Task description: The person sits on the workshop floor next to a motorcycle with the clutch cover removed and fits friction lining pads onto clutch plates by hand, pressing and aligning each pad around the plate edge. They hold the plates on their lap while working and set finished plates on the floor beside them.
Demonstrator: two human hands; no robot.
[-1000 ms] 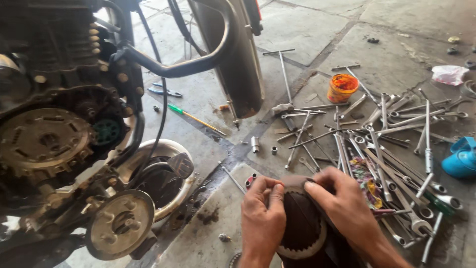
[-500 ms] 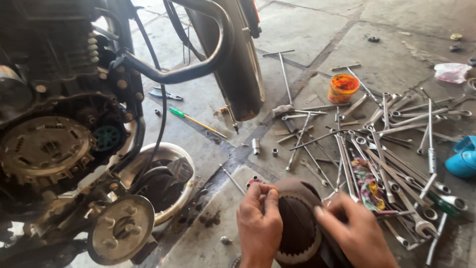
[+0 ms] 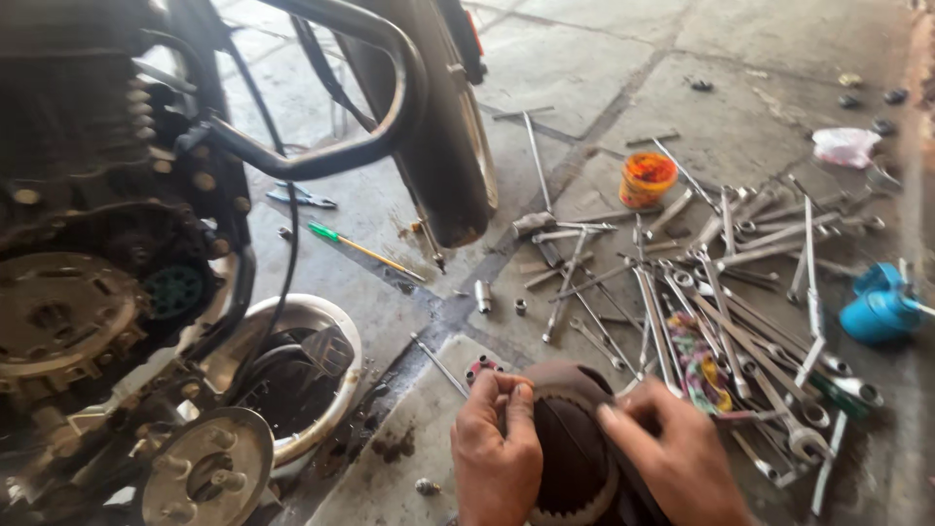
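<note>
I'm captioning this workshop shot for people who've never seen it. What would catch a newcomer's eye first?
Probably the sprawl of silver metal spanners and wrenches scattered across the grey concrete floor at right, with a small orange tub behind them. At bottom centre, the left hand and right hand grip a dark round toothed part. The stripped motorcycle engine fills the left side.
</note>
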